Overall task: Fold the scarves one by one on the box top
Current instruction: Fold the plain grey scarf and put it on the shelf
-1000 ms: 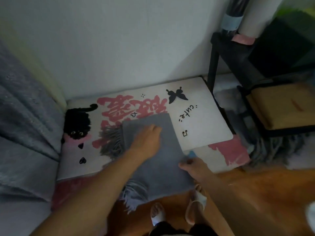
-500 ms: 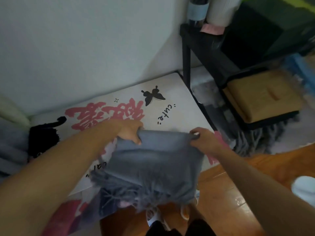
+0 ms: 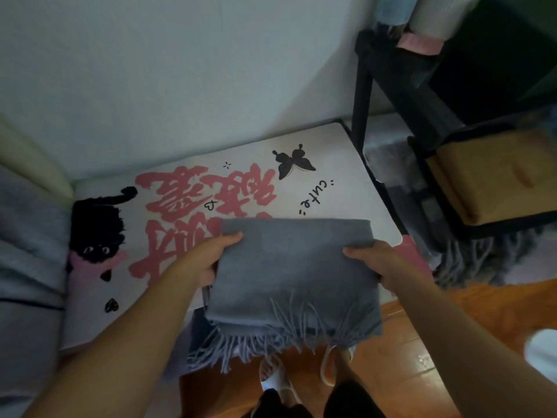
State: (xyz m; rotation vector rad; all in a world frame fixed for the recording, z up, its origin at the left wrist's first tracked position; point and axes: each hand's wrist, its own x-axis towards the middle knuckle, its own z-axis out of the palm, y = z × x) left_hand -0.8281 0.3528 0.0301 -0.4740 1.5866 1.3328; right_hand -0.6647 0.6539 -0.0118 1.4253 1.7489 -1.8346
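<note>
Soft matt woollen scarf point(image 3: 294, 267) with fringe; glossy wooden floor point(image 3: 422, 342).

Dim, bluish indoor light — soft focus throughout, wide-angle bending at the edges.

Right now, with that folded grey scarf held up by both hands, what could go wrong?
The folded scarf is gripped only at its sides by the left hand and right hand, so its middle may sag and unfold. Its fringe dangles past the box top toward the floor and might catch or drag.
</note>
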